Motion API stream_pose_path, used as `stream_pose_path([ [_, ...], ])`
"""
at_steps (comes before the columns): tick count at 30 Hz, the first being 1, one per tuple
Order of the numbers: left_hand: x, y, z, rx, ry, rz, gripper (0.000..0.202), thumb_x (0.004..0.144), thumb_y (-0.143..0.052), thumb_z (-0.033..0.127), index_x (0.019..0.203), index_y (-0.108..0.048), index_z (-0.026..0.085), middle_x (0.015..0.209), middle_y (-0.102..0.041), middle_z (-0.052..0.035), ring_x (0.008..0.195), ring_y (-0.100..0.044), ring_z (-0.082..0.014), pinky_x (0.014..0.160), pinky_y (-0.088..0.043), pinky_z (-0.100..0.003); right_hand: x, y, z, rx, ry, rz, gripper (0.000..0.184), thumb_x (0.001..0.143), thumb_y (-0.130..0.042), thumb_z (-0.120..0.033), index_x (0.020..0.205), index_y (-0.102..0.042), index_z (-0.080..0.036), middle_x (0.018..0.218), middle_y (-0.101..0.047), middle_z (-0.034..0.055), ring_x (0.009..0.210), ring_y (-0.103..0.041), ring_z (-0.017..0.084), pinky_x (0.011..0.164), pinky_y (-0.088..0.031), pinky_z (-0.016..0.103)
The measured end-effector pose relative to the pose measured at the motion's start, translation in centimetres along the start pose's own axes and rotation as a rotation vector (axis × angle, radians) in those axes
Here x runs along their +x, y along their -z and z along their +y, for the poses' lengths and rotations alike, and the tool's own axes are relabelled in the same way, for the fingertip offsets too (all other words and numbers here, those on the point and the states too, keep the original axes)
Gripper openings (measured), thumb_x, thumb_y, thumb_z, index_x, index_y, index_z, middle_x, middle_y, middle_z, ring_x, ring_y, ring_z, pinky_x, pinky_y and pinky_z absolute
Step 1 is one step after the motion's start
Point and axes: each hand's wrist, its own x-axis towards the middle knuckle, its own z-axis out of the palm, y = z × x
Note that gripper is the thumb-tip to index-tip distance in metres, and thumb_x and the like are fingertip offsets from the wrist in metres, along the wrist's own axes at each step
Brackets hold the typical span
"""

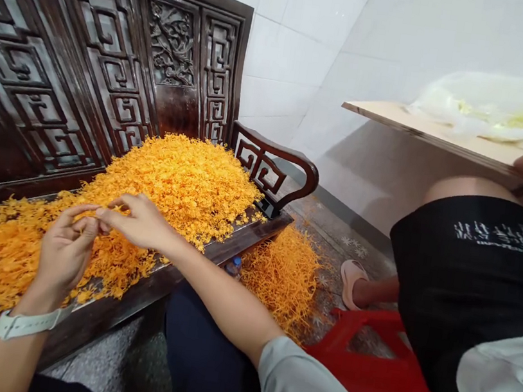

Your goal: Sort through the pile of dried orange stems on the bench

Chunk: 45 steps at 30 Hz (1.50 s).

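Over the dark wooden bench, my left hand (64,246) and my right hand (138,221) meet with their fingertips pinched together. A bit of orange shows between the fingers, but I cannot tell whether it is a held piece or the pile behind. Close around and beneath both hands lie loose, frilly orange pieces (5,251), plastic by their look. Past my right hand they rise into a big heap (185,182) on the bench seat. A pale watch strap (32,324) circles my left wrist.
The bench's carved back (173,47) and curved armrest (306,173) bound the heap. Stringy orange scraps (282,277) cover the floor beside a blue-capped bottle (235,265). At right, another person in black shorts (466,264) sits on a red stool (365,360) near a board (389,115) bearing a plastic bag (493,102).
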Motion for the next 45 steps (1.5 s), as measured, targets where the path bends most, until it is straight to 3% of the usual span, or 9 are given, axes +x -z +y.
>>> stream_pose_path([
  [4, 0.3, 0.7, 0.2, -0.017, -0.034, 0.027, 0.054, 0.077, -0.095, 0.041, 0.123, -0.069, 0.029, 0.076, -0.069, 0.0043, 0.072, -0.067, -0.016, 0.072, -0.06, -0.028, -0.1, -0.6, 0.6, -0.011, 0.085, -0.208, 0.039, 0.102, -0.062, -0.054, 0.084, -0.063, -0.019, 0.073, -0.065, -0.0021, 0.069, -0.058, 0.011, 0.068, -0.041, 0.023],
  [15, 0.3, 0.4, 0.0, 0.461, -0.246, 0.051, 0.049, 0.087, -0.083, 0.041, 0.128, -0.063, 0.023, 0.108, -0.077, -0.0068, 0.094, -0.075, -0.0193, 0.091, -0.056, -0.033, 0.6, -2.2, 1.6, 0.32, 0.02, 0.049, 0.037, 0.105, -0.057, -0.053, 0.086, -0.062, -0.021, 0.055, -0.058, -0.0063, 0.041, -0.05, 0.008, 0.046, -0.038, 0.023],
  [19, 0.3, 1.6, -0.7, 0.641, -0.241, 0.098, 0.024, 0.099, -0.067, 0.041, 0.094, -0.075, 0.019, 0.091, -0.078, -0.0074, 0.088, -0.072, -0.0211, 0.088, -0.053, -0.035, 0.7, -2.5, 0.9, 0.425, 0.016, 0.136, 0.041, 0.102, -0.058, -0.062, 0.093, -0.063, -0.022, 0.06, -0.059, -0.0055, 0.044, -0.052, 0.008, 0.047, -0.039, 0.023],
  [23, 0.3, 1.5, -0.4, 0.33, -0.196, 0.143, 0.043, 0.101, -0.064, 0.059, 0.096, -0.078, 0.019, 0.085, -0.078, -0.0091, 0.082, -0.072, -0.0205, 0.083, -0.055, -0.034, 1.2, -3.7, 1.7, 0.44, 0.006, 0.246, 0.03, 0.101, -0.059, -0.053, 0.096, -0.063, -0.023, 0.071, -0.059, -0.003, 0.053, -0.052, 0.008, 0.05, -0.041, 0.024],
  [26, 0.2, 1.2, 0.8, -0.018, -0.126, 0.135, 0.048, 0.102, -0.059, 0.065, 0.113, -0.077, 0.022, 0.116, -0.08, -0.0128, 0.104, -0.076, -0.0224, 0.085, -0.058, -0.033, 1.3, -5.3, 2.5, 0.295, 0.035, 0.328, 0.013, 0.095, -0.065, -0.034, 0.102, -0.062, -0.023, 0.087, -0.063, 0.0014, 0.07, -0.058, 0.012, 0.063, -0.05, 0.026],
  [30, 0.0, 1.3, 2.1, -0.144, -0.138, 0.075, 0.05, 0.108, -0.046, 0.064, 0.141, -0.067, 0.032, 0.151, -0.067, -0.0109, 0.137, -0.065, -0.0272, 0.104, -0.057, -0.042, 0.8, -8.0, 2.8, -0.097, 0.327, 0.237, 0.032, 0.089, -0.071, -0.026, 0.122, -0.069, -0.023, 0.121, -0.065, 0.0111, 0.108, -0.063, 0.023, 0.095, -0.056, 0.041],
  [35, -0.1, 2.2, 1.9, 0.247, -0.317, -0.018, 0.07, 0.104, -0.048, 0.07, 0.166, -0.041, 0.037, 0.174, -0.04, -0.0091, 0.151, -0.05, -0.0322, 0.122, -0.044, -0.05, 1.2, -10.1, 2.5, -0.01, 0.431, 0.306, 0.019, 0.101, -0.061, -0.035, 0.103, -0.076, -0.023, 0.107, -0.073, 0.0091, 0.105, -0.067, 0.022, 0.101, -0.056, 0.045],
  [38, -0.3, 3.2, 1.5, 0.607, -0.37, -0.002, 0.091, 0.099, -0.063, 0.064, 0.173, -0.023, 0.029, 0.163, -0.052, -0.018, 0.148, -0.053, -0.0338, 0.122, -0.04, -0.052, 1.5, -9.8, 2.1, 0.318, 0.28, 0.377, 0.022, 0.098, -0.066, -0.042, 0.103, -0.075, -0.023, 0.106, -0.077, 0.0076, 0.096, -0.073, 0.019, 0.092, -0.061, 0.04],
  [45, -0.6, 3.7, 1.3, 1.225, -0.44, -0.031, 0.039, 0.109, -0.051, 0.04, 0.14, -0.067, 0.021, 0.138, -0.071, -0.0159, 0.133, -0.057, -0.0363, 0.11, -0.033, -0.054, 0.5, -7.6, 1.0, 0.481, 0.203, 0.505, 0.028, 0.094, -0.07, -0.047, 0.105, -0.073, -0.022, 0.105, -0.077, 0.0087, 0.087, -0.075, 0.017, 0.082, -0.065, 0.036],
])
